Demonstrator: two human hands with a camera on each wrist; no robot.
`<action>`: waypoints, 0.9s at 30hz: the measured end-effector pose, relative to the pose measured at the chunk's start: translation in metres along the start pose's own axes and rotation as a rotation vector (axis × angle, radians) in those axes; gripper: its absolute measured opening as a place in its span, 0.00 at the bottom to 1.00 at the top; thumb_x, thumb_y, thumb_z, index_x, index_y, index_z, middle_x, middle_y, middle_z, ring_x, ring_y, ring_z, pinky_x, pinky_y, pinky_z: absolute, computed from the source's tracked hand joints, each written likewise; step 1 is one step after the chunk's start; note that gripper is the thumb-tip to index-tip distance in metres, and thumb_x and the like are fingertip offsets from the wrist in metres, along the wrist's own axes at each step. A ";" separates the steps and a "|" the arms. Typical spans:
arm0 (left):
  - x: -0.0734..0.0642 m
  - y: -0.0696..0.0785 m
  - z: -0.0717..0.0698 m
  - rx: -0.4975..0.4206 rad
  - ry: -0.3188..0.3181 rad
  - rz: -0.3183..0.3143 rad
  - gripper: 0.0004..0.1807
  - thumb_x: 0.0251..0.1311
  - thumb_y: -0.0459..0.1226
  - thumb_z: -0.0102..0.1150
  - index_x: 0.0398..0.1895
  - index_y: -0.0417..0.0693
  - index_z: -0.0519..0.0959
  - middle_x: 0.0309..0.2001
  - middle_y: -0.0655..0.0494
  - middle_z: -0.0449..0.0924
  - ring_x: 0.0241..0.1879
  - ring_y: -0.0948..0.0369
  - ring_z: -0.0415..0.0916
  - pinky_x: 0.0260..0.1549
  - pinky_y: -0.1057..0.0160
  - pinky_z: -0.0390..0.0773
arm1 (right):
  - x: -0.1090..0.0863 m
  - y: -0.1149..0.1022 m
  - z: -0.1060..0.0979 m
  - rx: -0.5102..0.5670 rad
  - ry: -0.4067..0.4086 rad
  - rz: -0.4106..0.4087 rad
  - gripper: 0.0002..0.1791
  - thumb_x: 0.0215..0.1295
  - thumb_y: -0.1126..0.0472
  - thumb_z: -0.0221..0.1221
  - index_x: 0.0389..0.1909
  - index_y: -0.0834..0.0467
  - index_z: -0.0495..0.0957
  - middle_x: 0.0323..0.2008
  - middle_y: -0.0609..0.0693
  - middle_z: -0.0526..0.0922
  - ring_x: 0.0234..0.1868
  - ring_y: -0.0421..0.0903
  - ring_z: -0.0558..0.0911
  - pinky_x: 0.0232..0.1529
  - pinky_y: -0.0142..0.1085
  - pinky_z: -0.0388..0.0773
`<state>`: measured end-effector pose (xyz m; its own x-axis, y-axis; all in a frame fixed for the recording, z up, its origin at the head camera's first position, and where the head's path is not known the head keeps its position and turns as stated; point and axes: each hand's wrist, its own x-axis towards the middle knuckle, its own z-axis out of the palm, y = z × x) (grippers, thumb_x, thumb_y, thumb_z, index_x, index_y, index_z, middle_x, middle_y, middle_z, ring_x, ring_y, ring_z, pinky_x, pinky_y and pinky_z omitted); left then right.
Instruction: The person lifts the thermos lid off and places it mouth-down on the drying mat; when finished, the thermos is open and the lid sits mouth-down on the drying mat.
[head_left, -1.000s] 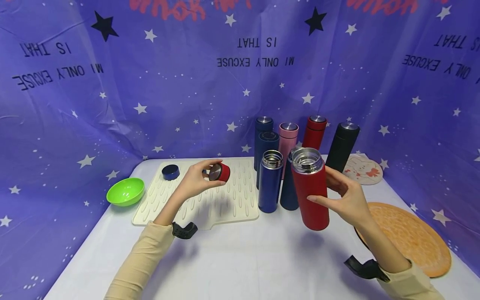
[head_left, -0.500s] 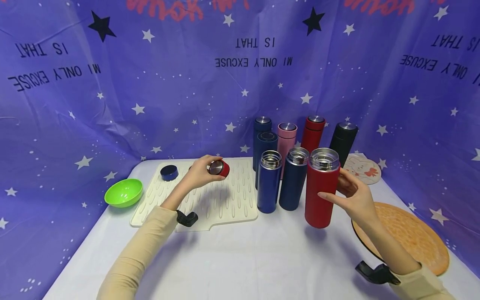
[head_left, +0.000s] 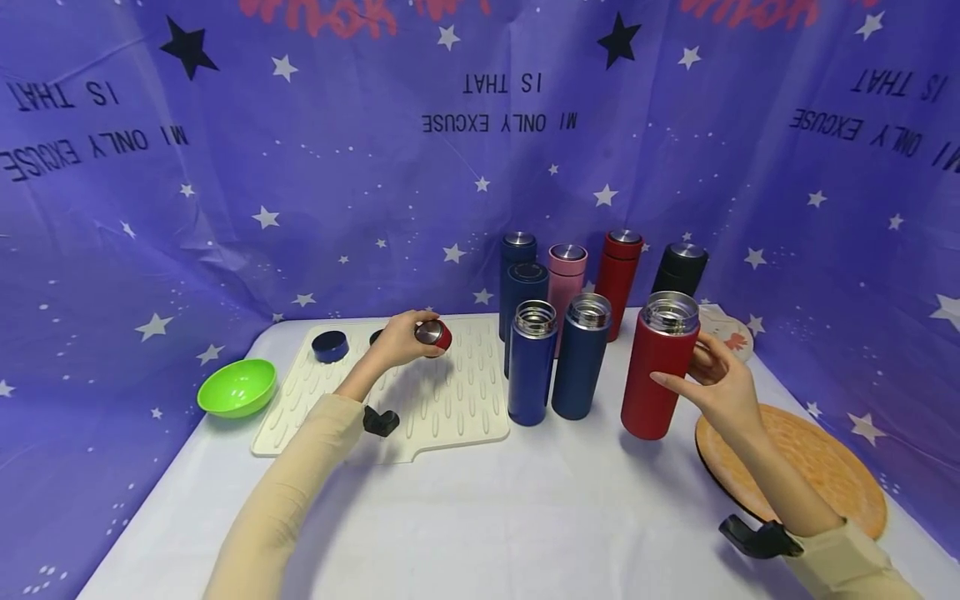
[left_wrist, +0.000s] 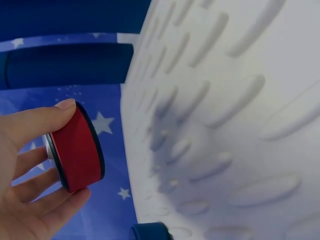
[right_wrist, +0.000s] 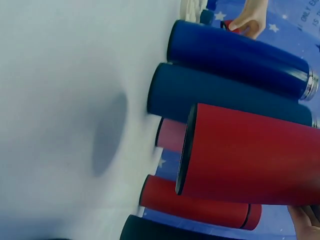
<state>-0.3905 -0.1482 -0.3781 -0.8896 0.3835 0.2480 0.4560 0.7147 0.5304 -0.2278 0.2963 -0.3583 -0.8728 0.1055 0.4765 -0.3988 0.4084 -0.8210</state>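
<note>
My left hand pinches a red bottle lid with a silver top, above a white ridged drying mat. On the right, my right hand grips a lidless red thermos bottle by its side; its steel mouth faces up. A shadow on the table in the right wrist view sits apart from its base, so the bottle is in the air. Left of it stand two lidless bottles, one bright blue and one dark blue. A blue lid lies on the mat.
Behind stand several lidded bottles, including a pink one, a red one and a black one. A green bowl sits left of the mat. At right lie a round orange placemat and a rabbit-print pad.
My right hand has carried the red bottle rightward, away from the dark blue bottle, which now shows fully. The left hand still pinches the lid over the mat, slightly farther back.
</note>
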 end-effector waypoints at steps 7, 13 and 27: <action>0.014 -0.011 0.006 0.018 -0.014 -0.035 0.36 0.48 0.38 0.75 0.62 0.37 0.73 0.58 0.38 0.74 0.57 0.43 0.71 0.54 0.47 0.74 | 0.008 0.012 -0.007 0.013 0.022 -0.002 0.37 0.53 0.68 0.70 0.65 0.58 0.67 0.47 0.37 0.80 0.47 0.31 0.79 0.48 0.21 0.75; 0.025 -0.021 0.012 0.037 -0.034 -0.070 0.37 0.48 0.37 0.74 0.62 0.33 0.71 0.59 0.36 0.73 0.59 0.42 0.69 0.57 0.47 0.72 | 0.015 0.020 -0.013 -0.001 0.046 0.034 0.37 0.54 0.65 0.70 0.66 0.57 0.66 0.47 0.35 0.79 0.46 0.30 0.78 0.47 0.19 0.74; 0.035 -0.029 0.024 0.068 -0.053 -0.160 0.36 0.49 0.36 0.74 0.61 0.31 0.72 0.56 0.35 0.74 0.54 0.44 0.73 0.53 0.49 0.75 | 0.022 0.036 -0.024 0.059 0.066 0.142 0.39 0.55 0.64 0.70 0.68 0.57 0.64 0.46 0.35 0.78 0.44 0.30 0.79 0.44 0.17 0.74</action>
<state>-0.4341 -0.1420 -0.4042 -0.9493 0.2904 0.1205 0.3106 0.8067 0.5028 -0.2544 0.3353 -0.3697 -0.9020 0.2188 0.3722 -0.2901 0.3316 -0.8977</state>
